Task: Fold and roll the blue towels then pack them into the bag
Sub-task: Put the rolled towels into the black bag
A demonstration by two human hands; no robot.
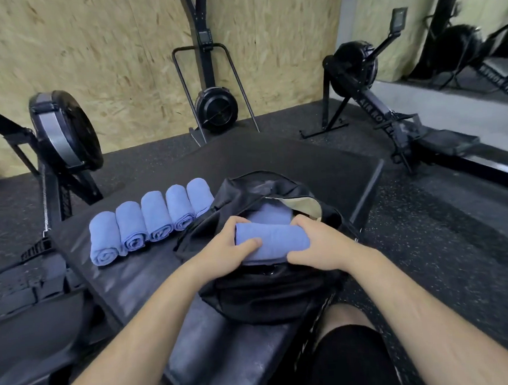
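A black bag [271, 298] lies open on a black padded platform [133, 280]. I hold a rolled blue towel [275, 241] sideways in the bag's mouth, my left hand [226, 247] gripping its left end and my right hand [315, 245] its right end. Behind it, deeper in the bag, another blue towel [270, 213] shows. Several rolled blue towels [147, 222] lie in a row on the platform to the left of the bag, touching side by side.
Rowing machines stand at the left [61, 132] and at the right [391, 118], and a ski-type machine [216, 105] leans on the chipboard wall behind. A mirror [475, 45] fills the far right. My black-clad knee [346, 362] sits below the bag.
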